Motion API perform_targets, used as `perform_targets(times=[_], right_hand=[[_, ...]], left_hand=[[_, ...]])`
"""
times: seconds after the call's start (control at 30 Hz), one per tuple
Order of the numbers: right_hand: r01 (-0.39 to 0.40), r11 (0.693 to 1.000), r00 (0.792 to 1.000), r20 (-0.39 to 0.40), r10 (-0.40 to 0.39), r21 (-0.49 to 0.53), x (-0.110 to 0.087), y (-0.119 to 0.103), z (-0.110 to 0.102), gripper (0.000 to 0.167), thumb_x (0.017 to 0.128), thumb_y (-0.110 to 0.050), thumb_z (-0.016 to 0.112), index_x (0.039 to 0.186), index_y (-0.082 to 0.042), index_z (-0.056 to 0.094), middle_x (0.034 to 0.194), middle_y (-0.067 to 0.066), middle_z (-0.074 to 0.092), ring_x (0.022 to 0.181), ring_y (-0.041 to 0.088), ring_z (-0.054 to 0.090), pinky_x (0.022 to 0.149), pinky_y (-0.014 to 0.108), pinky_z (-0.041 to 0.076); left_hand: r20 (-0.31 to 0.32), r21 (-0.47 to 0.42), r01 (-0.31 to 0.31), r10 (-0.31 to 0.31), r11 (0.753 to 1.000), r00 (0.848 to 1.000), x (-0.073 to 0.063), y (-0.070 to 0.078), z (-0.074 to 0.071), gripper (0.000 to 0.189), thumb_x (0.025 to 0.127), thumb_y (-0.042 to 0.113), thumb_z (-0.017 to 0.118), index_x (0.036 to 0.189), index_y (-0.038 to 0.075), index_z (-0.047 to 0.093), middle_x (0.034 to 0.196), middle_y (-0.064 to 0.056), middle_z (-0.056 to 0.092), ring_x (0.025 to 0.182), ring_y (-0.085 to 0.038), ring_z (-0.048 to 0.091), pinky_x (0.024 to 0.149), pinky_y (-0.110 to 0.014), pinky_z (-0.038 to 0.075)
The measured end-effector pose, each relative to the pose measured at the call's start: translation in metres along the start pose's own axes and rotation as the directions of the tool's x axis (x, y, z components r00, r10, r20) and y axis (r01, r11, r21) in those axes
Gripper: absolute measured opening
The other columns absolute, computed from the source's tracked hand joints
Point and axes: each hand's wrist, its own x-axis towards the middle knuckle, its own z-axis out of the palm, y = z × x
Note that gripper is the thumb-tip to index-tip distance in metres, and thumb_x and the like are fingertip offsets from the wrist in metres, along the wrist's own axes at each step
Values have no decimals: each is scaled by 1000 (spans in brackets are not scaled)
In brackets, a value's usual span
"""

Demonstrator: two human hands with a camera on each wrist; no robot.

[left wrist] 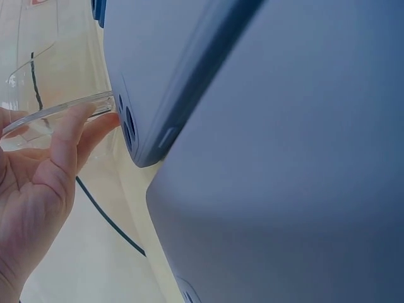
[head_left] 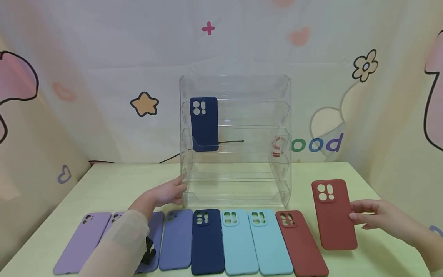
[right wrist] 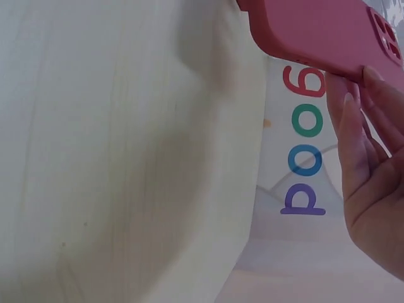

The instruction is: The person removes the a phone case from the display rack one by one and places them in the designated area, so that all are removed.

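A brick-red phone case (head_left: 335, 219) stands upright in my right hand (head_left: 387, 219), which pinches its right edge between thumb and fingers. It is held above the table, to the right of the row of cases; the right wrist view shows its lower end and camera cutouts. My left hand (head_left: 169, 192) grips the lower left side of a clear tiered display rack (head_left: 235, 198), with the side panel between thumb and fingers in the left wrist view. A dark blue phone case (head_left: 205, 127) leans in an upper tier, at the rack's left end.
Along the table's front lie several phone cases: a light purple case (head_left: 81, 244), a violet-blue case (head_left: 176, 240), a dark blue case (head_left: 208, 246), a light blue case (head_left: 240, 246) and another red case (head_left: 302, 246). My left sleeve covers part of the row. A patterned curtain (head_left: 145, 46) hangs behind.
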Motion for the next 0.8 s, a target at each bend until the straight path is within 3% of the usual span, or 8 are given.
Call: perform_targets(times=[0.13,0.23,0.43,0.8], right_hand=[[-40,999,999,18,39,15,-4,4,1,37,95,-8,51,119,20,47,100,-10,65,87,6,63,68,31,52],[-90,996,995,44,89,27,-3,5,2,39,95,-12,52,120,17,48,101,-2,65,87,9,64,69,32,52],[-169,982,981,117,158,87,-1,11,6,42,96,-13,51,119,21,43,103,12,64,85,14,65,68,34,52],[-223,973,968,131,214,63,6,15,14,42,93,-16,56,116,18,49,100,15,64,83,21,65,66,35,51]], left_hand=[[28,-14,-8,9,1000,1000,3,0,0,65,96,9,30,149,12,-8,125,-20,39,66,-16,39,67,-30,38],[38,-34,-12,13,999,999,4,-1,-1,65,96,8,29,149,13,-7,119,-20,43,55,-14,27,61,-29,35],[39,-38,-18,19,999,999,3,-2,-1,63,97,9,29,150,14,-6,121,-19,43,55,-14,26,60,-28,34],[41,-22,-15,16,1000,999,1,1,1,66,96,8,29,149,12,-9,127,-21,39,62,-16,34,65,-30,37]])
